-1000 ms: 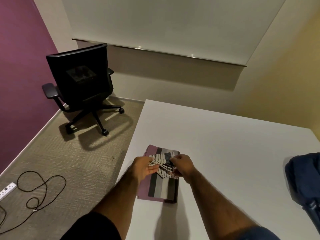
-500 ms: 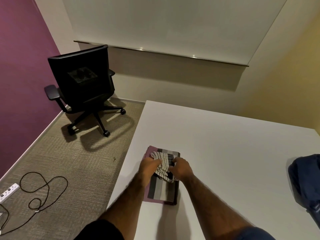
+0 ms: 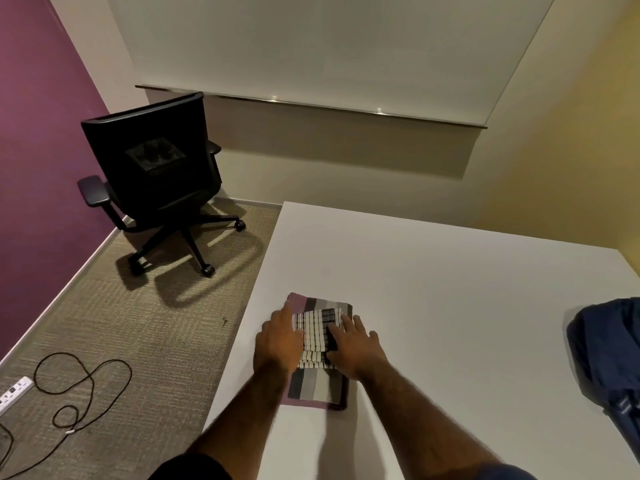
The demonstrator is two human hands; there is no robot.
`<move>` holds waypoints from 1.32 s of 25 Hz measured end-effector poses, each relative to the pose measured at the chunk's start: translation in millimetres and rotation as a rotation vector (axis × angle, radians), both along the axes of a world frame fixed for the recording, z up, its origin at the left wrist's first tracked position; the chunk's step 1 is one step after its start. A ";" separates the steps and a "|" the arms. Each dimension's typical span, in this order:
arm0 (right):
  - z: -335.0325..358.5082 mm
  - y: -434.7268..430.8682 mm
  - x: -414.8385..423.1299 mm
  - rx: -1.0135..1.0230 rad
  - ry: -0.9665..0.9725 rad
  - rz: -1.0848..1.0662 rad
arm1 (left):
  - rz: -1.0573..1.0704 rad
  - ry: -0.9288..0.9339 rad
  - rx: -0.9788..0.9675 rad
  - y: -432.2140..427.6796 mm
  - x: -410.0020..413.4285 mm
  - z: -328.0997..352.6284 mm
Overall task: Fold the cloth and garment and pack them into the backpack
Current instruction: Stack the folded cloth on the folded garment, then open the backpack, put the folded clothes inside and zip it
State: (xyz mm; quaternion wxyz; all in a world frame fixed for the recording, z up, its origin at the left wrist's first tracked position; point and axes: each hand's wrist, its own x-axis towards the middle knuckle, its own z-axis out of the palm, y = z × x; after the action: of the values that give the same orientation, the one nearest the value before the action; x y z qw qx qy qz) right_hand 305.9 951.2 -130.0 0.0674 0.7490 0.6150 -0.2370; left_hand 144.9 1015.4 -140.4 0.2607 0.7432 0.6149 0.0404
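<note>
A person's left hand (image 3: 277,344) and right hand (image 3: 356,351), fingers straight and flat, press a folded checked cloth (image 3: 317,327) onto a folded striped garment (image 3: 317,388) near a white table's (image 3: 450,289) left edge. A navy backpack (image 3: 609,358) lies well apart at the right, its small tag too blurred to read.

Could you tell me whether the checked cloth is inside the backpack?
No, the checked cloth lies on the striped garment, pressed by the left hand and right hand, apart from the backpack.

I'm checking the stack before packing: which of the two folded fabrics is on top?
The small black-and-white checked cloth, under the left hand and right hand; the larger mauve, grey and black striped garment lies beneath it.
</note>
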 end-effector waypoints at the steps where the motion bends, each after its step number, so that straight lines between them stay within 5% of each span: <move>1: 0.6 -6.8 -2.5 0.011 -0.031 0.003 | -0.134 0.032 0.065 -10.2 3.6 -5.0; 3: 3.1 -18.8 -4.6 0.050 -0.087 -0.007 | -0.317 0.160 0.132 -27.5 9.5 -11.1; 6: 10.8 -38.3 3.9 0.089 -0.135 -0.031 | -0.324 0.253 0.154 -37.3 12.7 -19.1; 9: 20.0 -69.1 28.6 0.234 -0.217 -0.093 | -0.306 0.156 0.290 -47.1 21.1 4.8; 19: 104.0 -228.5 173.8 0.245 -0.367 -0.369 | -0.540 -0.025 0.464 -117.6 137.1 78.5; 33: 178.0 -552.3 368.4 0.216 -0.383 -0.827 | -0.831 -0.016 0.362 -365.7 355.3 130.3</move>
State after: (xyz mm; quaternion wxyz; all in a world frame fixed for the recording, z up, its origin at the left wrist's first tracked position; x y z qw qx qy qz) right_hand 674.3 398.9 48.0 0.0013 0.9642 0.2625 -0.0362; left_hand 500.2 649.7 -10.1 0.1253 0.9602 0.2456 0.0450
